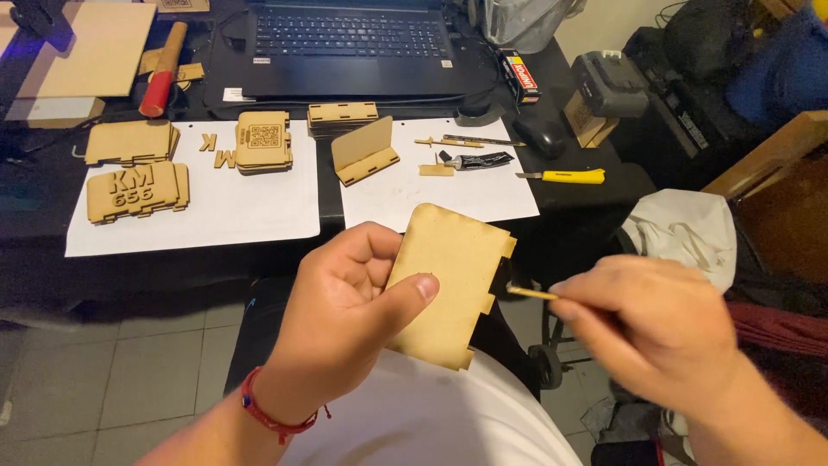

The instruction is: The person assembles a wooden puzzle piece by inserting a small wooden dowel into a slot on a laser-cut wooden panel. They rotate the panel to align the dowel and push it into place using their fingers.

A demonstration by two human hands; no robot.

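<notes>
While your left hand (345,302) grips the flat tan wooden panel with notched, laser-cut edges (448,280), its thumb presses across the panel's face and the fingers curl behind, so the piece stands nearly upright above your lap, just in front of the black desk (586,216). Your right hand (655,332) pinches a thin pale wooden stick (532,294) between thumb and fingertips, and the stick's tip meets the panel's right edge at one of the notches. A red cord bracelet (272,418) circles your left wrist.

On the desk two white paper sheets (259,216) lie side by side. The left sheet carries stacks of tan cut wooden plates (138,192), one with raised characters, plus a square plate with a patterned code (264,141) and loose cut-out letters (217,151). The right sheet holds an assembled wooden stand with an upright back (364,151), a small squeezed dark tube (476,160), some small wooden pegs (437,142) and, at its right edge, a yellow utility knife (565,176). Behind the sheets sits an open black laptop (349,47), with a black computer mouse (541,135) to its right and a red-tipped cylinder (162,71) to its left. Grey floor tiles (112,380) show below the desk.
</notes>
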